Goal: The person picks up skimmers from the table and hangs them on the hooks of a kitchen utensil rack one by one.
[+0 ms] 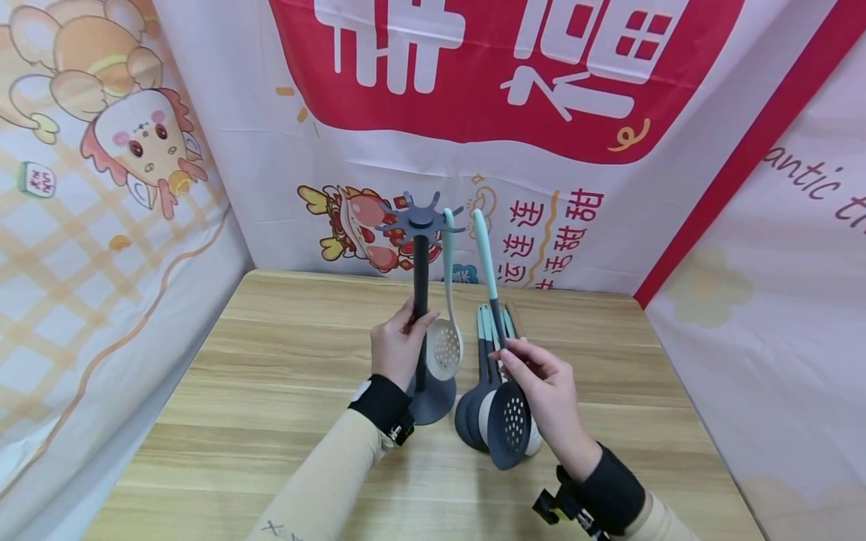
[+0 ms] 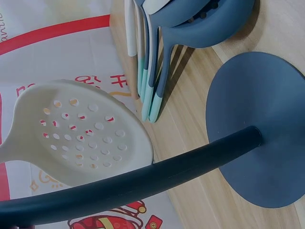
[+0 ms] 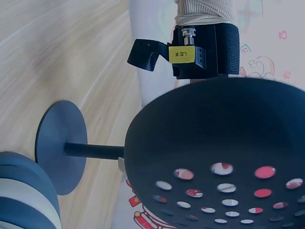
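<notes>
A dark grey utensil stand (image 1: pixel 421 270) with a ring of hooks at its top rises from a round base (image 2: pixel 248 105). My left hand (image 1: pixel 396 346) grips its pole partway up. From one hook hangs a cream skimmer (image 1: pixel 444 352) with a mint handle, its holed bowl beside the pole. To the right, my right hand (image 1: pixel 546 387) pinches a dark grey skimmer (image 1: pixel 509 430) low on its handle, holding it upright with the mint end up. In the right wrist view its holed bowl (image 3: pixel 214 129) fills much of the frame and hides the fingers.
Several more utensils (image 1: pixel 471 417), dark grey and cream with mint handles, lie together on the wooden table (image 1: pixel 284 361) right of the stand. Printed cloth (image 1: pixel 379 158) hangs behind the table and along both sides.
</notes>
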`<action>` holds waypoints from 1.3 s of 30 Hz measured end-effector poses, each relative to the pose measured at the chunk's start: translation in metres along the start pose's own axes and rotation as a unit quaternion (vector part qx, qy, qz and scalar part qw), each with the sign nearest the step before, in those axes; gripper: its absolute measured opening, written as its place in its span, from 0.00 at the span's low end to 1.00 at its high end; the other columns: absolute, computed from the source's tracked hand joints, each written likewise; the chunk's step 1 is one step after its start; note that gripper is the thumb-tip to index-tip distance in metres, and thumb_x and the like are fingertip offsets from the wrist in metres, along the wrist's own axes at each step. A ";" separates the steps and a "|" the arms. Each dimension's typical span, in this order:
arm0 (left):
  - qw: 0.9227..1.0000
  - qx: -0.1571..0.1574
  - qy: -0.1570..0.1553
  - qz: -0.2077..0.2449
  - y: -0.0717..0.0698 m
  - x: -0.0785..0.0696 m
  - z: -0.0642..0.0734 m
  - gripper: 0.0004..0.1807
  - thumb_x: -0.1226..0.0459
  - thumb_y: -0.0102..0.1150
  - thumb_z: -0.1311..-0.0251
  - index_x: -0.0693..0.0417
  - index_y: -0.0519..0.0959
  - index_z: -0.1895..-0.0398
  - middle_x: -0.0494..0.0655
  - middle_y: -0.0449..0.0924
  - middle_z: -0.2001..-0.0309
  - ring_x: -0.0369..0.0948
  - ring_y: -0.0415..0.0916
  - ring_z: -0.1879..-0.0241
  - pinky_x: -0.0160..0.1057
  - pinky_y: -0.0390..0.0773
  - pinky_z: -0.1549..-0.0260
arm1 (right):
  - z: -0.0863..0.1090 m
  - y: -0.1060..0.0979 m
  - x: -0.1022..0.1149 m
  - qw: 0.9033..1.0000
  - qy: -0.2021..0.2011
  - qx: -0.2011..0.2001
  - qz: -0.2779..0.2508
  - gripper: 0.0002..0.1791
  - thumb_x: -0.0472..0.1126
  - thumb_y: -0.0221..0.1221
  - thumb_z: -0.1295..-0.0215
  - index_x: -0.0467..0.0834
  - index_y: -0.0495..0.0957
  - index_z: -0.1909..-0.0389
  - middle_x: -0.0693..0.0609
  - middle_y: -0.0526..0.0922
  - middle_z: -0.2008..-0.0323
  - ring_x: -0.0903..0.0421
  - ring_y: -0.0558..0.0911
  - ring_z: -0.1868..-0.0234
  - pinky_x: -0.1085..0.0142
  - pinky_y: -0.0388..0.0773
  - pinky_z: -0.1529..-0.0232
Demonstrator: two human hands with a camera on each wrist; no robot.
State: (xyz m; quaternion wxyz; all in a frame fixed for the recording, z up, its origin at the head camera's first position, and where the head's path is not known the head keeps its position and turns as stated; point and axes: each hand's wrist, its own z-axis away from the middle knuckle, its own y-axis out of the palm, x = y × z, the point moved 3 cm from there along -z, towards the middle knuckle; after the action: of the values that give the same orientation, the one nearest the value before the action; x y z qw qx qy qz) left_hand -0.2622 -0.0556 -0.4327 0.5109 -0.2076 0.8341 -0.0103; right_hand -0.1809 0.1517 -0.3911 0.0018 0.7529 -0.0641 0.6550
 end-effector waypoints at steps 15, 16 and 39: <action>1.000 0.002 0.001 -0.004 -0.002 0.000 -0.001 0.17 0.56 0.66 0.39 0.55 0.85 0.51 0.51 0.89 0.64 0.44 0.88 0.65 0.41 0.86 0.61 | 0.003 0.001 0.000 1.000 -0.006 0.008 -0.006 0.16 0.34 0.59 0.31 0.29 0.78 0.46 0.62 0.88 0.67 0.61 0.85 0.60 0.73 0.82 0.59; 1.000 0.002 0.003 -0.005 -0.002 0.000 -0.001 0.17 0.56 0.66 0.39 0.55 0.85 0.51 0.51 0.89 0.64 0.44 0.88 0.65 0.41 0.86 0.62 | 0.003 0.001 0.000 1.000 -0.006 0.007 -0.005 0.16 0.34 0.59 0.31 0.29 0.78 0.47 0.62 0.88 0.67 0.60 0.85 0.60 0.73 0.82 0.60; 1.000 0.012 0.010 -0.003 -0.001 0.002 -0.003 0.15 0.56 0.66 0.39 0.54 0.85 0.53 0.51 0.89 0.63 0.44 0.88 0.63 0.42 0.86 0.61 | 0.000 0.003 0.000 0.999 0.000 -0.023 0.030 0.14 0.31 0.63 0.35 0.31 0.82 0.50 0.67 0.86 0.68 0.64 0.82 0.65 0.74 0.79 0.65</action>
State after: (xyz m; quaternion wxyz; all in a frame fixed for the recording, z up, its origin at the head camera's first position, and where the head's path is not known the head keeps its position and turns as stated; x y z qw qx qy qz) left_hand -0.2651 -0.0576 -0.4330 0.5053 -0.2036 0.8382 -0.0240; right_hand -0.1817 0.1484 -0.3918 0.0000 0.7502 -0.1018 0.6533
